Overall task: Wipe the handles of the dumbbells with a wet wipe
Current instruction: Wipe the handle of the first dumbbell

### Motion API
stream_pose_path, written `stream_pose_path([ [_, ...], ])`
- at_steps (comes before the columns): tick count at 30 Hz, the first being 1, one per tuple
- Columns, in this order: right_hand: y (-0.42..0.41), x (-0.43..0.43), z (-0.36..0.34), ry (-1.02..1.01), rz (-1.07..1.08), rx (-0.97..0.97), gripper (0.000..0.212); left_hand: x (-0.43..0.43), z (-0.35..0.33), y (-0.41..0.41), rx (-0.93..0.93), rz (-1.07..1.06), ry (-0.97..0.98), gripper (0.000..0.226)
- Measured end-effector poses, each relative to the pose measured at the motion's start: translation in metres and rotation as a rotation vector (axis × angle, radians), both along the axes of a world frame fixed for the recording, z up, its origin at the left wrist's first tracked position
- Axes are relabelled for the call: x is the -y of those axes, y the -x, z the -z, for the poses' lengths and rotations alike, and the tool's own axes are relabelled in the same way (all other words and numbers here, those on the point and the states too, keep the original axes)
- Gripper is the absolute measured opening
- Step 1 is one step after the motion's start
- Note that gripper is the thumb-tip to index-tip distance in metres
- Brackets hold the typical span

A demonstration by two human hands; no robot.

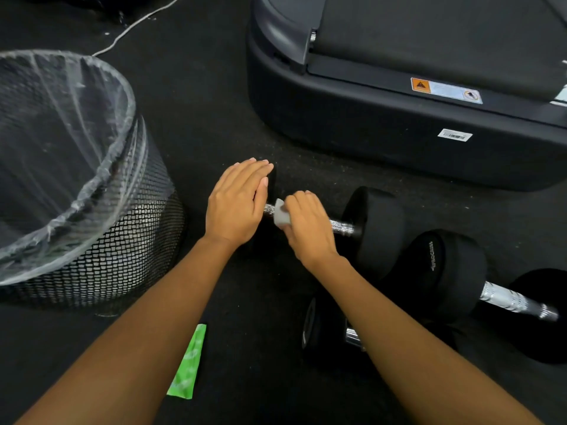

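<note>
A black dumbbell (372, 222) lies on the dark floor at the centre, its knurled metal handle (340, 226) running left to right. My left hand (236, 204) rests flat, fingers straight, on its left head, which is mostly hidden. My right hand (308, 225) grips the handle through a folded white wet wipe (280, 213). A second dumbbell (454, 271) with a shiny handle (512, 302) lies to the right. A third dumbbell (319, 329) shows partly under my right forearm.
A black mesh bin (122, 250) lined with clear plastic stands at the left. A green wipe packet (188, 363) lies on the floor between my forearms. A treadmill base (383, 124) fills the upper right. A white cable (129, 29) crosses the floor behind the bin.
</note>
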State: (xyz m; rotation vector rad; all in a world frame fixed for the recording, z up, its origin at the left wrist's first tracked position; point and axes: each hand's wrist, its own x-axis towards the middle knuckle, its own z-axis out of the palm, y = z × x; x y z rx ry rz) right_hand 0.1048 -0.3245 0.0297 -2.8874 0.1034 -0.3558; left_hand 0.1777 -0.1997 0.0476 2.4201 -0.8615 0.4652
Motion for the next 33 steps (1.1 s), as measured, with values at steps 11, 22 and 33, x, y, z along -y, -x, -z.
stream_pose_path([
  [11,0.004,0.023,-0.003,-0.273,0.129,-0.231,0.034,0.001,-0.002,0.000,-0.009,0.005,0.011,0.041],
  [22,-0.020,0.007,-0.015,-0.345,0.011,-0.384,0.033,0.000,0.002,0.000,0.006,0.005,0.008,0.040],
  [33,-0.028,0.003,-0.026,-0.159,0.069,-0.496,0.034,0.000,0.003,-0.001,0.024,0.006,0.020,0.038],
])
